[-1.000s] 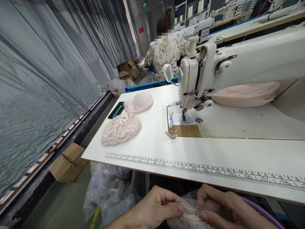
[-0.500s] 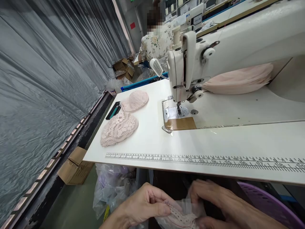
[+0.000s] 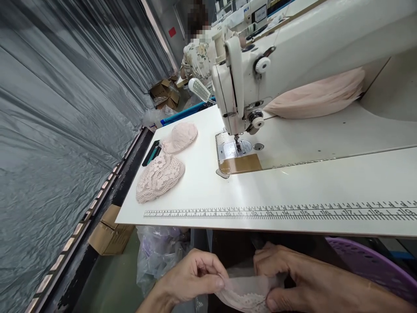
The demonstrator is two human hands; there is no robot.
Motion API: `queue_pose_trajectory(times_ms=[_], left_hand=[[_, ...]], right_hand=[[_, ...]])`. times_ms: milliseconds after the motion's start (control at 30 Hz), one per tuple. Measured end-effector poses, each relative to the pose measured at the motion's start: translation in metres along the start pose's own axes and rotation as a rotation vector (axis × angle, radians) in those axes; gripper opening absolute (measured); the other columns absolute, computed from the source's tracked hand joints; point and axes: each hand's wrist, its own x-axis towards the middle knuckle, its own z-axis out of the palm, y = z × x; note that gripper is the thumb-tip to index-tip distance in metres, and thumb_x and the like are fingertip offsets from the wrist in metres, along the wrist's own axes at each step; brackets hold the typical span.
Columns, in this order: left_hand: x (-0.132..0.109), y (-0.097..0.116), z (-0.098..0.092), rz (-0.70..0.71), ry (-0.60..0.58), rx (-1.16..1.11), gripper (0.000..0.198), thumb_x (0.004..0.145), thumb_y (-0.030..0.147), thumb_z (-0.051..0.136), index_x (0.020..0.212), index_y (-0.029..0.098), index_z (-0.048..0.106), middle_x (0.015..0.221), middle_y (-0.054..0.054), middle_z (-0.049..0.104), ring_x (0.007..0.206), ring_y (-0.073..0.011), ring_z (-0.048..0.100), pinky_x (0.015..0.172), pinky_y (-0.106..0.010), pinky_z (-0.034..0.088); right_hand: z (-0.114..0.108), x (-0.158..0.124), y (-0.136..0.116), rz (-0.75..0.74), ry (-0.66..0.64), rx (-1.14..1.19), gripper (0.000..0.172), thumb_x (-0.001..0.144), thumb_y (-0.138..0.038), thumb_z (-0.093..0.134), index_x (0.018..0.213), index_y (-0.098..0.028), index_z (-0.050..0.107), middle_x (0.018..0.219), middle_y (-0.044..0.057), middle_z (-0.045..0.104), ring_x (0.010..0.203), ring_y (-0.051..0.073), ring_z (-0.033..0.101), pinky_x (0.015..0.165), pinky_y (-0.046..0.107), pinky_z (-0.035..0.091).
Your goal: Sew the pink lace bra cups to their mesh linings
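Below the table's front edge, my left hand [image 3: 198, 278] pinches one end of a pale pink lace fabric piece [image 3: 246, 293] with sheer mesh. My right hand [image 3: 283, 278] grips the other side of it, thumb below and fingers above. The piece stretches between both hands, its lower part cut off by the picture's bottom edge. On the table's left lie a lace bra cup [image 3: 159, 178] and a smoother pink cup [image 3: 183, 135], which touch. Beyond my hands stands a white sewing machine [image 3: 228, 95], its presser foot [image 3: 237, 143] over the metal plate.
A ruler strip [image 3: 228, 213] runs along the front of the white table [image 3: 202, 187]. A dark green case [image 3: 151, 153] lies beside the cups. Pink fabric [image 3: 319, 98] hangs under the machine arm. A purple basket [image 3: 365, 265], plastic bags [image 3: 156, 252] and a carton [image 3: 112, 232] are below. A person [image 3: 198, 56] sits ahead.
The fabric has turned between my hands, showing more sheer mesh and less of the eyelet edging. Both hands keep hold of it. The view has shifted slightly to the right.
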Motion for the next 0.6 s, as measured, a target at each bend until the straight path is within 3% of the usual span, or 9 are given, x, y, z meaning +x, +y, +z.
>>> queue_pose_trajectory(times_ms=[133,200,300,467,600], left_hand=[[0.004,0.008,0.006,-0.012,-0.117,0.112,0.051,0.063,0.048,0.079,0.097,0.012,0.070,0.075,-0.006,0.067,0.061,-0.0098,0.053,0.062,-0.020,0.043],[0.007,0.012,0.011,-0.038,-0.166,0.208,0.046,0.064,0.043,0.078,0.097,0.013,0.071,0.075,-0.004,0.068,0.062,-0.0102,0.054,0.062,-0.019,0.043],[0.014,0.015,0.019,-0.085,-0.156,0.226,0.039,0.067,0.046,0.075,0.089,0.013,0.074,0.074,-0.003,0.069,0.062,-0.0110,0.057,0.062,-0.019,0.045],[0.018,0.012,0.024,-0.148,-0.138,0.173,0.037,0.066,0.047,0.075,0.086,0.015,0.076,0.074,-0.004,0.071,0.065,-0.0131,0.062,0.068,-0.022,0.048],[0.014,0.011,0.021,-0.173,-0.134,0.090,0.036,0.062,0.046,0.077,0.080,0.015,0.076,0.070,-0.002,0.068,0.062,-0.0111,0.058,0.067,-0.022,0.047]], right_hand=[[0.002,0.001,-0.002,0.019,-0.004,-0.008,0.016,0.083,-0.028,0.064,0.070,-0.019,0.065,0.078,0.000,0.064,0.083,0.016,0.060,0.078,0.028,0.042],[0.003,0.001,0.000,0.038,-0.014,-0.027,0.014,0.083,-0.027,0.064,0.071,-0.019,0.065,0.079,0.000,0.064,0.085,0.017,0.059,0.078,0.028,0.042],[0.004,-0.002,0.006,0.097,-0.006,-0.071,0.008,0.083,-0.024,0.060,0.078,-0.019,0.065,0.083,0.002,0.064,0.087,0.020,0.059,0.078,0.030,0.043],[0.002,-0.011,0.010,0.142,-0.033,-0.127,0.020,0.087,-0.024,0.046,0.085,-0.019,0.066,0.082,0.004,0.061,0.079,0.019,0.058,0.073,0.030,0.045],[0.001,-0.006,0.005,0.188,-0.098,-0.149,0.012,0.084,-0.019,0.050,0.081,-0.021,0.061,0.080,0.000,0.059,0.083,0.017,0.057,0.074,0.029,0.043]])
